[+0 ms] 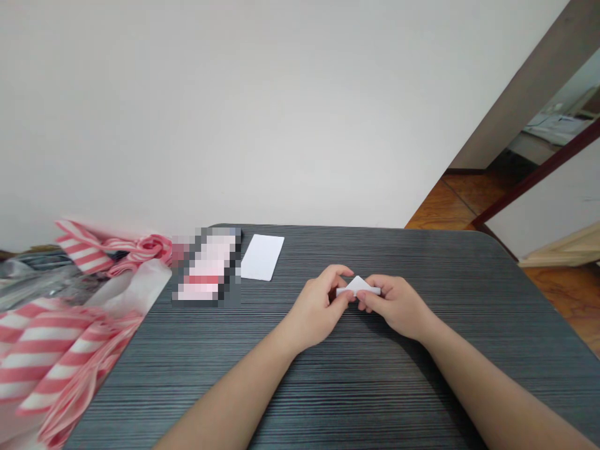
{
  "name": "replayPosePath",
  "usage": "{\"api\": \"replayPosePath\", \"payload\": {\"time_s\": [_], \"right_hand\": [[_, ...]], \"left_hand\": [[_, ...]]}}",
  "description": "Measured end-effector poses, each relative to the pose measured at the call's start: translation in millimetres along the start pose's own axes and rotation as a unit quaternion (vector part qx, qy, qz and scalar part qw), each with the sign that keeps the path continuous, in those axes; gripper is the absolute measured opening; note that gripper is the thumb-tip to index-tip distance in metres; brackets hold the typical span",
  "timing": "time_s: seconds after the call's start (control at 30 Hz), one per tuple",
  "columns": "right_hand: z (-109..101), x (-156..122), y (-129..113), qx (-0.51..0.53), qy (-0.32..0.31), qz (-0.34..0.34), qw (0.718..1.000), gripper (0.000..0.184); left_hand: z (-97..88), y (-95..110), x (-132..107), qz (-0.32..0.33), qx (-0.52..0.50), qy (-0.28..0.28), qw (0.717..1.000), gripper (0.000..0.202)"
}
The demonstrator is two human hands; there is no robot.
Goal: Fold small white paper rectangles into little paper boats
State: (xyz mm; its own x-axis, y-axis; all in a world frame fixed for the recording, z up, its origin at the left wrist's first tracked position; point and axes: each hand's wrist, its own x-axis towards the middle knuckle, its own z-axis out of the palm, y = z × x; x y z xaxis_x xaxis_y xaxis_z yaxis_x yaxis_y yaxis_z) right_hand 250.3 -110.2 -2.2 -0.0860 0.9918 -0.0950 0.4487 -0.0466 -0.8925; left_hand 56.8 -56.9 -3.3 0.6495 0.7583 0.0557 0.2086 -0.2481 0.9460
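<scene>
Between my two hands is a small piece of folded white paper (358,285), with a triangular peak on top and a narrow straight band along the bottom. My left hand (322,306) pinches its left end, thumb in front and index finger arched above. On the other side, my right hand (398,305) grips the right end with the thumb pressed on the lower edge. Both thumbs nearly meet at the middle of the band. The paper is held just above the dark table (300,387); its back side is hidden.
A stack or sheet of white paper (262,257) lies at the table's back left. Beside it is a blurred-out, phone-like object (209,265). Red-and-white striped cloth (51,350) and clear plastic (135,290) are heaped left of the table. A white wall (281,112) stands behind.
</scene>
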Motion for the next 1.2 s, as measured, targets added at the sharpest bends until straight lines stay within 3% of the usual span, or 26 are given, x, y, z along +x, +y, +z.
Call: {"api": "replayPosePath", "payload": {"time_s": [0.87, 1.2], "right_hand": [[-5.5, 1.4, 9.6, 0.031, 0.046, 0.0, 0.998, 0.025], [-6.1, 0.2, 7.4, 0.022, 0.033, -0.003, 0.999, 0.023]], "left_hand": [[-2.6, -5.2, 2.9, -0.005, -0.039, 0.047, 0.998, 0.018], [-3.0, -5.9, 1.9, -0.005, 0.0, 0.035, 0.999, 0.021]]}}
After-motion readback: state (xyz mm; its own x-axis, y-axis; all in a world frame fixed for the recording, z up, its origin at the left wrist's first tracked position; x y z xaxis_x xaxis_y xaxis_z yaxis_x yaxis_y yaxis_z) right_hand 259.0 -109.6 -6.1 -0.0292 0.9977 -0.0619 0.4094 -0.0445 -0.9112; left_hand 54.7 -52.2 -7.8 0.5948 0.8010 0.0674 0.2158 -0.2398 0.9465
